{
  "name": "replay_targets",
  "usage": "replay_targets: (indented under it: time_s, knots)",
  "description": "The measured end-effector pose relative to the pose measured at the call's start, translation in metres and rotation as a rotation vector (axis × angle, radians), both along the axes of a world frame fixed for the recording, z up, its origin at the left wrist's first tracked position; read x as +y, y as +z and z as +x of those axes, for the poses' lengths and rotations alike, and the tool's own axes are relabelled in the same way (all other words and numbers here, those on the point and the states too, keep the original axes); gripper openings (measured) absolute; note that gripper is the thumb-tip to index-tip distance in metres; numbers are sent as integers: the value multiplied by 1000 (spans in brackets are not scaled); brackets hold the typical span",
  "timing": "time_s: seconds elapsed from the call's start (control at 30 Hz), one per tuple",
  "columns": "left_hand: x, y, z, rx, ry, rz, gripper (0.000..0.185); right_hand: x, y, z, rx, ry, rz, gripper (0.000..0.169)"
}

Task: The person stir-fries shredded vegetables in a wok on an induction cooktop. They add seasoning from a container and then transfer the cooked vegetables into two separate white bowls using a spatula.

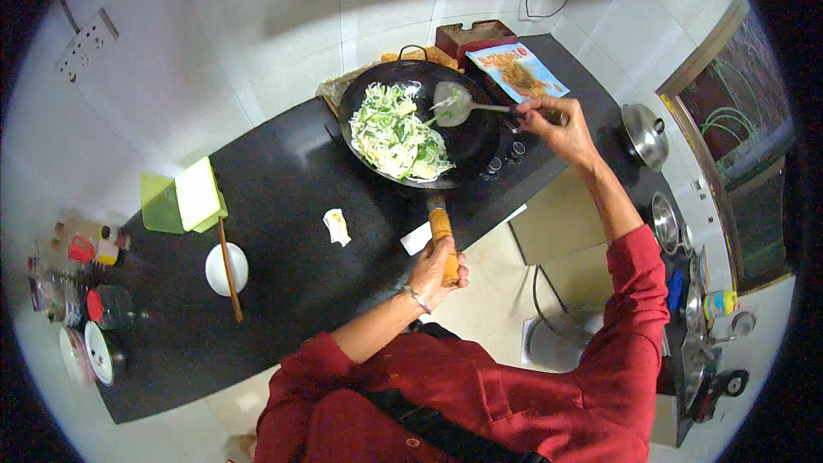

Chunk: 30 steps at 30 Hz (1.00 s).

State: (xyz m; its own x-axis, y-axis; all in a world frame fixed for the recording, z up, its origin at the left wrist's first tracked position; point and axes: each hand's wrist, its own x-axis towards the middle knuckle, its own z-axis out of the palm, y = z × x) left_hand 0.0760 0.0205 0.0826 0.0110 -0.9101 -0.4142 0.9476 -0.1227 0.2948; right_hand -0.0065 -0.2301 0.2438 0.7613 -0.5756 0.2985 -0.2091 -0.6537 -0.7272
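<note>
My left hand [434, 275] grips the wooden handle [441, 231] of a dark wok [476, 154] on the stove. A heap of pale noodle-like strands and chopped greens [395, 135] fills the wok's left and near side. In my right hand [559, 125] is the dark grip of a metal wok spatula [453, 105]. Its blade is over the wok's right half, with a few strands and a green piece on it. Whether the blade touches the wok's surface, I cannot tell.
On the dark counter [283, 270] lie a crumpled tissue [336, 227] and a white bowl [226, 270] with chopsticks [230, 273] across it. A light-green box [199, 196] stands behind. A printed food packet [517, 71] lies right of the wok; a lidded steel pot [645, 137] stands farther right.
</note>
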Motion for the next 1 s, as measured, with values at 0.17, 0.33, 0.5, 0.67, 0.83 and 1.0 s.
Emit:
replay_targets:
  time_s: [0.17, 0.33, 0.5, 0.67, 0.83, 1.0]
  knots:
    - [3, 7, 1, -61, 20, 16, 15, -88, -13, 4, -128, -60, 329, 12]
    - [6, 10, 5, -82, -22, 123, 36, -162, -63, 53, -316, 104, 794, 12]
    - [7, 30, 4, -203, -21, 144, 25, -180, -94, 83, -279, 426, 1002, 10]
    - [6, 24, 4, -236, -12, 111, 27, -112, -13, 33, -85, 633, 164, 6]
    - [5, 17, 4, -160, -6, 93, 23, -31, 28, -31, 70, 793, -193, 8]
    - [4, 19, 1, -160, 9, 89, 24, 11, 58, -66, 43, 842, -292, 12]
